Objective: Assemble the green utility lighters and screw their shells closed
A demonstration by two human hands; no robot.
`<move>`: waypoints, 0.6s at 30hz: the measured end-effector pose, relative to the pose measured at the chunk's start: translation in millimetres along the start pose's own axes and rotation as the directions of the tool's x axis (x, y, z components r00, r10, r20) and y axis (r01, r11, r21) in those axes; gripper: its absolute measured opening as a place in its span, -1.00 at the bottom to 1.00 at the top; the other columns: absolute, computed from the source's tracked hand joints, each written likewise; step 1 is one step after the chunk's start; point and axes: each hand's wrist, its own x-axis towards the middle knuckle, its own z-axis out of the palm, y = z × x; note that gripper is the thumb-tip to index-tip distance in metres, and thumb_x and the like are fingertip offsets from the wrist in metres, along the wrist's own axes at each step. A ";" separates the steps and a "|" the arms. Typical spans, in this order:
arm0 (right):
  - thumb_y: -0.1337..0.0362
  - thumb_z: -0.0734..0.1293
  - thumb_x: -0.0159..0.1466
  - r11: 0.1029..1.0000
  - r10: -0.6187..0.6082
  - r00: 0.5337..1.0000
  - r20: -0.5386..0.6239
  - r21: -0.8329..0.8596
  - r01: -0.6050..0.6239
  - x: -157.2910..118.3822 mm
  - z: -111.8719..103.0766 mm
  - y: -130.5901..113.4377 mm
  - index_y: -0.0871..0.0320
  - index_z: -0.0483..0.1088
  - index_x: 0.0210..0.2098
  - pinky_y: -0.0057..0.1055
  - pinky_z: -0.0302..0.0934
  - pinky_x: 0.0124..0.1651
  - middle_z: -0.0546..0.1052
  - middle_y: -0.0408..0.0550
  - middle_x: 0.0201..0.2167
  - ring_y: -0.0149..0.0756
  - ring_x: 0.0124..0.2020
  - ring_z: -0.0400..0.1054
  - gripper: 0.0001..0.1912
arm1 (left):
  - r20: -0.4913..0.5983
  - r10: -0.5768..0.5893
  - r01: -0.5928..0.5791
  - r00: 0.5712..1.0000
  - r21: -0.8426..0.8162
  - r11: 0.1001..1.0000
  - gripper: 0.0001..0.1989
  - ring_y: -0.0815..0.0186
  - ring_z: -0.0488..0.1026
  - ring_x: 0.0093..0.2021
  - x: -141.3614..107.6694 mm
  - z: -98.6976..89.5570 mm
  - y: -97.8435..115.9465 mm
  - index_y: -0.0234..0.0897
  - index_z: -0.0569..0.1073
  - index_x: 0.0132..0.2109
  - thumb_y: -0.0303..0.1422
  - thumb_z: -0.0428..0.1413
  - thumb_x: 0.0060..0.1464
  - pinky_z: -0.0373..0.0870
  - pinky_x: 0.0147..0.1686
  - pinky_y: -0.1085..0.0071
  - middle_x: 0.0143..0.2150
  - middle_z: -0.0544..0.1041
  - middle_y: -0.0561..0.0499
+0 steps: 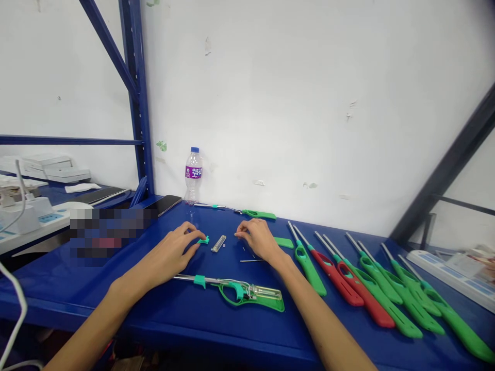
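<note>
While near left hand (178, 249), clear tank (218, 243) diagonal, far end rightward.

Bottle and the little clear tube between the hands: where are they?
Bottle (194, 174): head view, on its purple label.
Clear tube (219, 243): head view, on the middle of its body.

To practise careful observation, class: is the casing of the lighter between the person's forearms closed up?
No: the lighter lies open, its clear tank showing in the green shell.
</note>
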 end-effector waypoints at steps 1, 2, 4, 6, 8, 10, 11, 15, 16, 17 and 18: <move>0.22 0.39 0.44 1.000 -0.010 1.000 0.001 0.002 0.010 0.0 -0.1 0.2 0.20 0.53 -0.17 -0.05 0.34 0.15 0.60 -0.10 -0.22 -0.19 -0.08 0.51 -0.85 | 0.000 0.001 -0.001 1.000 0.002 1.000 -0.60 0.06 0.49 0.06 -0.1 -0.2 0.2 -0.10 0.53 0.12 -0.14 -0.12 0.40 0.41 0.17 0.05 0.16 0.40 -0.11; 0.22 0.40 0.44 1.000 -0.021 1.000 0.001 0.004 0.020 -0.3 -0.1 0.5 0.20 0.53 -0.18 -0.04 0.33 0.15 0.60 -0.11 -0.23 -0.19 -0.08 0.51 -0.85 | 0.001 0.002 -0.002 1.000 0.003 1.000 -0.61 0.06 0.49 0.06 -0.2 -0.2 0.3 -0.10 0.53 0.11 -0.14 -0.12 0.41 0.42 0.16 0.07 0.15 0.41 -0.10; 0.23 0.40 0.43 0.999 -0.041 0.999 -0.001 0.007 0.041 -1.6 -0.3 0.5 0.19 0.54 -0.18 -0.03 0.29 0.18 0.60 -0.12 -0.26 -0.18 -0.08 0.51 -0.86 | 0.000 0.008 -0.008 1.000 0.006 1.000 -0.62 0.06 0.48 0.08 -0.5 -0.2 -0.1 -0.09 0.54 0.10 -0.15 -0.11 0.41 0.42 0.15 0.09 0.14 0.43 -0.10; 0.25 0.42 0.42 0.998 -0.060 0.998 -0.005 0.013 0.060 -3.3 -0.5 -0.6 0.17 0.55 -0.17 -0.02 0.25 0.20 0.61 -0.13 -0.27 -0.17 -0.08 0.50 -0.89 | 0.001 0.019 -0.019 1.000 0.007 1.000 -0.63 0.07 0.47 0.10 -0.8 0.0 -0.9 -0.09 0.54 0.10 -0.17 -0.11 0.41 0.41 0.16 0.11 0.12 0.44 -0.09; 0.29 0.44 0.40 0.997 -0.077 0.997 -0.009 0.017 0.077 -5.0 -0.5 -3.0 0.14 0.56 -0.16 -0.07 0.21 0.20 0.62 -0.13 -0.28 -0.18 -0.09 0.49 -0.94 | -0.001 0.030 -0.030 1.000 0.009 1.000 -0.64 0.10 0.46 0.11 -1.0 0.3 -1.9 -0.07 0.53 0.11 -0.18 -0.11 0.42 0.40 0.16 0.12 0.12 0.45 -0.07; 0.30 0.45 0.39 0.996 -0.090 0.996 -0.010 0.016 0.090 -6.4 -0.3 -5.8 0.09 0.57 -0.17 -0.13 0.17 0.19 0.64 -0.13 -0.29 -0.19 -0.10 0.48 -0.97 | -0.006 0.040 -0.040 0.999 0.016 0.999 -0.64 0.12 0.47 0.10 -1.0 0.6 -2.5 -0.04 0.53 0.11 -0.19 -0.11 0.42 0.40 0.16 0.14 0.12 0.46 -0.05; 0.29 0.44 0.40 0.996 -0.092 0.996 -0.013 0.013 0.092 -6.9 -0.3 -6.9 0.07 0.58 -0.19 -0.15 0.16 0.17 0.65 -0.12 -0.28 -0.18 -0.10 0.47 -0.97 | -0.010 0.044 -0.044 0.999 0.021 0.999 -0.64 0.13 0.48 0.09 -0.8 0.7 -2.6 -0.03 0.53 0.11 -0.20 -0.12 0.42 0.40 0.15 0.15 0.12 0.46 -0.04; 0.24 0.38 0.45 0.998 -0.060 0.996 -0.060 -0.022 0.058 -8.2 -5.0 -4.6 0.07 0.60 -0.20 -0.12 0.13 0.17 0.64 -0.04 -0.12 -0.12 0.00 0.44 -0.86 | -0.045 0.056 -0.053 0.997 0.062 0.997 -0.63 0.12 0.52 0.03 0.9 -1.0 -1.2 -0.07 0.56 0.05 -0.23 -0.13 0.41 0.40 0.12 0.14 0.08 0.52 -0.03; 0.24 0.37 0.46 0.999 -0.041 0.996 -0.081 -0.034 0.039 -8.5 -7.8 -1.9 0.08 0.60 -0.19 -0.09 0.13 0.18 0.63 -0.01 -0.08 -0.10 0.04 0.42 -0.85 | -0.067 0.051 -0.046 0.996 0.077 0.996 -0.63 0.10 0.52 0.02 1.4 -1.9 -0.6 -0.09 0.57 0.03 -0.25 -0.13 0.40 0.38 0.13 0.11 0.06 0.54 -0.05; 0.25 0.36 0.46 0.999 -0.020 0.994 -0.105 -0.047 0.015 -9.0 -11.1 1.5 0.09 0.60 -0.19 -0.07 0.12 0.19 0.61 0.01 -0.04 -0.07 0.06 0.40 -0.84 | -0.095 0.040 -0.031 0.995 0.094 0.995 -0.62 0.07 0.51 0.03 1.8 -3.1 0.0 -0.12 0.57 0.02 -0.26 -0.14 0.39 0.36 0.16 0.08 0.04 0.55 -0.06; 0.25 0.35 0.47 0.998 0.002 0.991 -0.131 -0.058 -0.010 -9.7 -14.7 5.3 0.09 0.60 -0.18 -0.05 0.11 0.20 0.59 0.04 -0.02 -0.04 0.09 0.39 -0.83 | -0.128 0.021 -0.007 0.992 0.109 0.994 -0.62 0.04 0.51 0.04 2.1 -4.4 0.4 -0.15 0.57 0.02 -0.27 -0.14 0.38 0.34 0.17 0.05 0.03 0.56 -0.09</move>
